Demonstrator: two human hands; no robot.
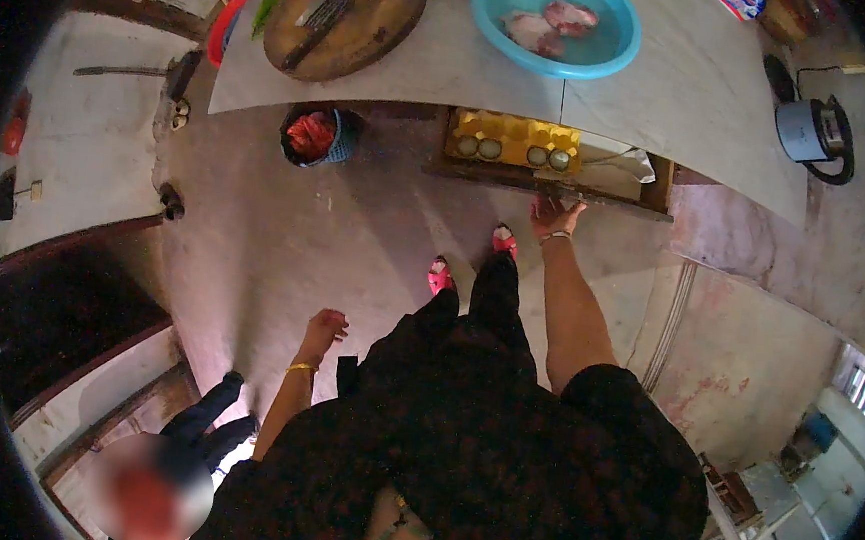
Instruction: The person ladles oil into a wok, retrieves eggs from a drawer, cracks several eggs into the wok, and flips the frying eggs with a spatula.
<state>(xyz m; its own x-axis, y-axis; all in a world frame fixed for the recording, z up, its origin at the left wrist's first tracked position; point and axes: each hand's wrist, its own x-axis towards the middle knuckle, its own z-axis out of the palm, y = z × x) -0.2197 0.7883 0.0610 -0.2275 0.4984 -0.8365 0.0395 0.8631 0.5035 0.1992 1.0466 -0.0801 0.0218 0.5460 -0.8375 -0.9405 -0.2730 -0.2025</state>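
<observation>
A wooden drawer (607, 196) stands pulled out beneath the table's edge. My right hand (555, 217) is at its front edge, thumb spread, with the fingertips partly hidden against the wood. Inside the drawer lies a yellow egg tray (517, 134) with several greyish, round, egg-like things in its near row. Beside the tray is a white, crumpled piece (641, 166), perhaps plastic or paper. My left hand (327, 330) hangs at my side over the floor, holding nothing, its fingers loosely bent and slightly apart.
On the pale-topped table (446, 68) stand a blue basin (605, 64) with raw meat in water and a round wooden chopping board (389, 34) with a dark-bladed knife. Below is a wastebasket (340, 143). An electric kettle (799, 130) stands right. Another person (203, 427) is behind left.
</observation>
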